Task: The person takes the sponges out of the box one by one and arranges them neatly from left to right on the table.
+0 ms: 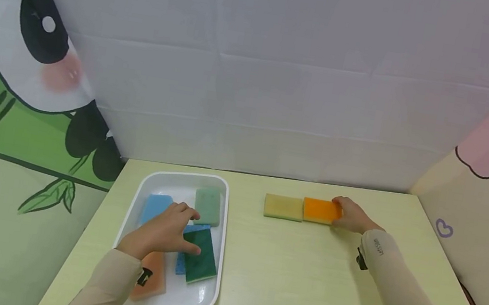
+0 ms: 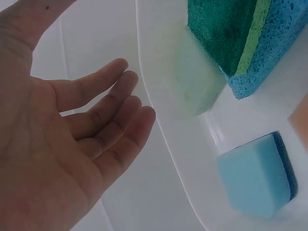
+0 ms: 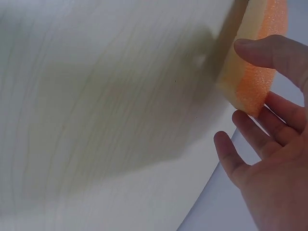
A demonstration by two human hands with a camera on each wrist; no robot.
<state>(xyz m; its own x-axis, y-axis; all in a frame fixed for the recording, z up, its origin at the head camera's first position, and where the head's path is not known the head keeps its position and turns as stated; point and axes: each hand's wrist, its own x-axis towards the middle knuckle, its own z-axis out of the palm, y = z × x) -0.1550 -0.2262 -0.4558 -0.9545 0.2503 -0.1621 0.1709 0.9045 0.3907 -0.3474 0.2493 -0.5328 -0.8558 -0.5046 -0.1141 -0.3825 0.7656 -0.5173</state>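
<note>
Peach rectangular sponge [image 1: 155,278]: lying in the white plastic tray [image 1: 212,298].
Left hand [image 1: 165,231]: hovering over the tray near a dark-green sponge [image 1: 201,263], fingers and thumb apart.
Right hand [image 1: 351,216]: pinching the flat orange foam sponge [image 1: 318,211] at the back of the pale table [image 1: 281,283].
Yellow rectangular sponge [image 1: 282,207]: lying beside the orange one.

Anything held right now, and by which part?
Right hand grips the orange sponge by its right end, thumb on the near edge. Left hand holds nothing.

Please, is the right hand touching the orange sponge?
Touching. The right wrist view shows the right hand gripping the orange sponge, its thumb laid against the sponge's side.
</note>
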